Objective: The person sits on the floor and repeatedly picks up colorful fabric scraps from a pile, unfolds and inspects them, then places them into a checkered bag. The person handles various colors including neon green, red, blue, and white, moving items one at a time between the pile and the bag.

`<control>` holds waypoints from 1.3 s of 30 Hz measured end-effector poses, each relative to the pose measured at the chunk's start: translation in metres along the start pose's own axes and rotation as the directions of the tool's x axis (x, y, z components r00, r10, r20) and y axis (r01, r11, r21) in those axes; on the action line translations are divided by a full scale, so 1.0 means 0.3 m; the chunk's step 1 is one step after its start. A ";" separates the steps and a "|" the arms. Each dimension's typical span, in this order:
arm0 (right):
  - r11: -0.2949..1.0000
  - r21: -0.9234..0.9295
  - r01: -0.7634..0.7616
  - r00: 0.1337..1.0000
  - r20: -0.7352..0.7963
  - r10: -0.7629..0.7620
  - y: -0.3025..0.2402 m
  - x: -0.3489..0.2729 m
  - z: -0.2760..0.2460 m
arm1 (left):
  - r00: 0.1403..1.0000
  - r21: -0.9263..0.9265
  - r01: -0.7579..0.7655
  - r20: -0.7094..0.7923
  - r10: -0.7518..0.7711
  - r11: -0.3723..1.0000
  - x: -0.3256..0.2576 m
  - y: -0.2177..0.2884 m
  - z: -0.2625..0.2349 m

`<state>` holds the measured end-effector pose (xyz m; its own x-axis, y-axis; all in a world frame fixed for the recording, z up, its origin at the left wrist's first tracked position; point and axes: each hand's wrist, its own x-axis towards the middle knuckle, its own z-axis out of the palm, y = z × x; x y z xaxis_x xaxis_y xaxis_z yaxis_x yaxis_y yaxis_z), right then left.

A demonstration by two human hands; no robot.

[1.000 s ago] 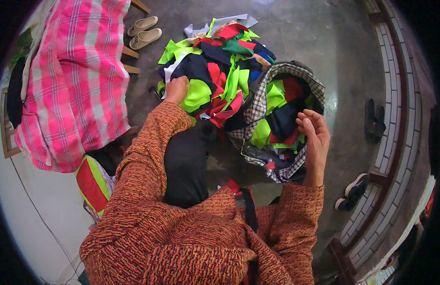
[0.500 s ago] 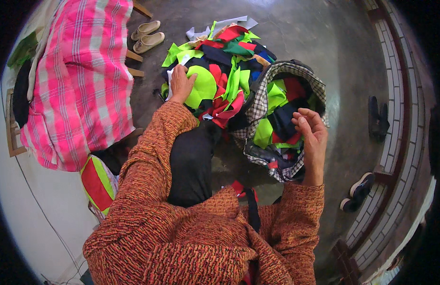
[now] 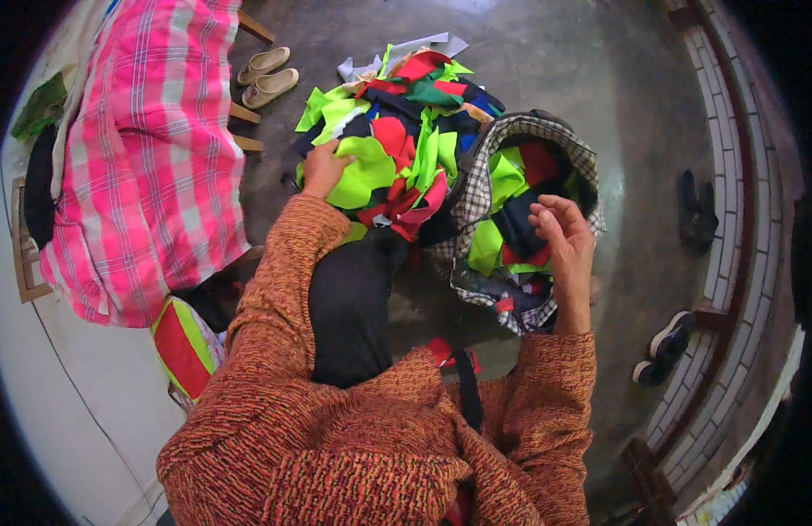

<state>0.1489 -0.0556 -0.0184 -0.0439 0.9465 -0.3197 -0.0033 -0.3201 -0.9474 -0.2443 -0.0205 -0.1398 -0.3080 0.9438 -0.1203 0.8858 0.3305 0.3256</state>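
My left hand (image 3: 325, 170) is closed on the edge of a lime-green fabric scrap (image 3: 364, 172) at the near left of a heap of cloth scraps (image 3: 402, 103). The heap mixes lime, red, navy, green and grey pieces. Above the right side of a black-and-white checked cloth bag (image 3: 473, 210), my right hand (image 3: 566, 235) hovers with loosely curved fingers and nothing visible in them. The bag's mouth faces up, and lime, dark and red scraps (image 3: 516, 219) lie inside it.
A pink plaid cloth (image 3: 152, 149) drapes over furniture with wooden legs at the left, beside cream shoes (image 3: 271, 86). Dark shoes (image 3: 665, 347) stand by the tiled step on the right. Red scraps (image 3: 441, 351) lie on the floor near me.
The left hand has shifted slightly toward me and left, and the lime scrap has creased and moved with it. My right hand has drifted slightly left over the bag.
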 end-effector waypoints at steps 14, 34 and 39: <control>0.989 0.134 0.055 0.997 0.046 -0.062 0.004 -0.011 -0.001 | 0.949 -0.948 -0.314 -0.315 -0.012 0.052 -0.193 0.373 -0.617; 0.801 0.598 0.042 0.994 -0.106 0.026 0.034 -0.177 -0.092 | 0.861 -0.912 0.410 0.380 0.337 -0.017 -0.332 0.807 -0.163; 0.685 0.724 0.079 0.993 -0.117 0.009 0.024 -0.146 -0.106 | 0.849 -0.873 0.485 0.455 0.270 -0.051 -0.301 0.870 -0.169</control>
<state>0.1826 -0.0981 -0.0118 0.0732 0.9417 -0.3284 -0.7290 -0.1742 -0.6619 -0.0029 -0.0191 0.0035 0.1356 0.8872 -0.4411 -0.4974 0.4460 0.7441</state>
